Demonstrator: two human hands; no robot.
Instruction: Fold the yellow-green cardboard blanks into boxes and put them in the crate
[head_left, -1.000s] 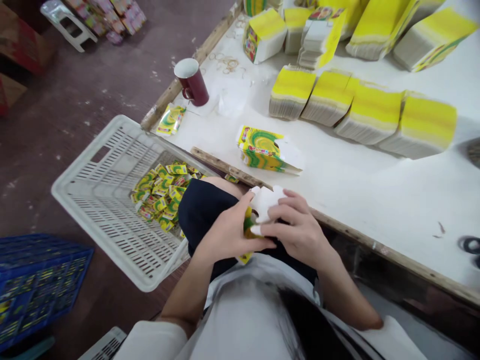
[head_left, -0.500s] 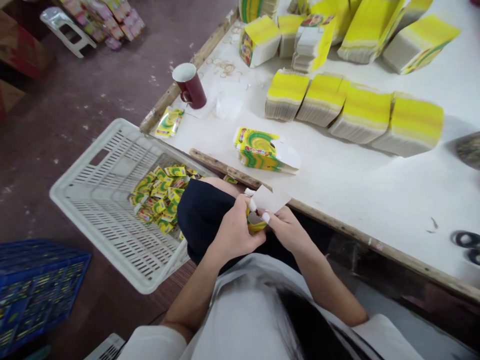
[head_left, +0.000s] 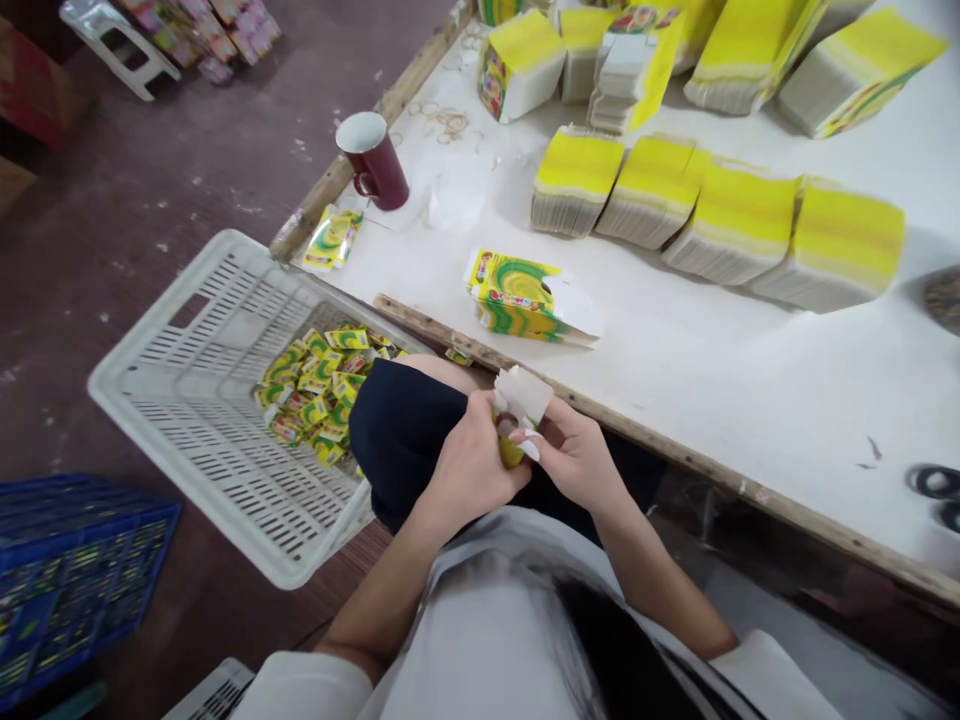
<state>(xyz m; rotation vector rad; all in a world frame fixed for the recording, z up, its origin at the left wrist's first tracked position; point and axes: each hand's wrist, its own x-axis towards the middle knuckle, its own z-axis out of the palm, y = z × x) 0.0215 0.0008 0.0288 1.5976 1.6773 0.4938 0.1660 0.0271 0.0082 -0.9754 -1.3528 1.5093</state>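
Note:
Above my lap, my left hand (head_left: 474,455) is wrapped round a small yellow carton (head_left: 511,453) whose end gapes toward me. White flaps stand up from that end. My right hand (head_left: 574,450) pinches a white flap at the carton's right side, thumb at the opening. What lies inside the carton is too small to make out. Just beyond my hands, a short stack of flat yellow-and-green cartons (head_left: 517,290) lies on the white table (head_left: 675,380). At my left, a white plastic crate (head_left: 195,400) holds many small yellow-green cartons (head_left: 311,390).
A maroon mug (head_left: 382,175) stands near the table's left edge, beside a flattened yellow packet (head_left: 332,238) and loose rubber bands (head_left: 442,122). Bundles of yellow card (head_left: 660,185) line the table's far side. A blue crate (head_left: 82,580) sits on the floor at left.
My right hand has shifted slightly, and the white flap has swung upward and left, closer to the carton's opening. My left hand keeps its hold. The view has moved slightly.

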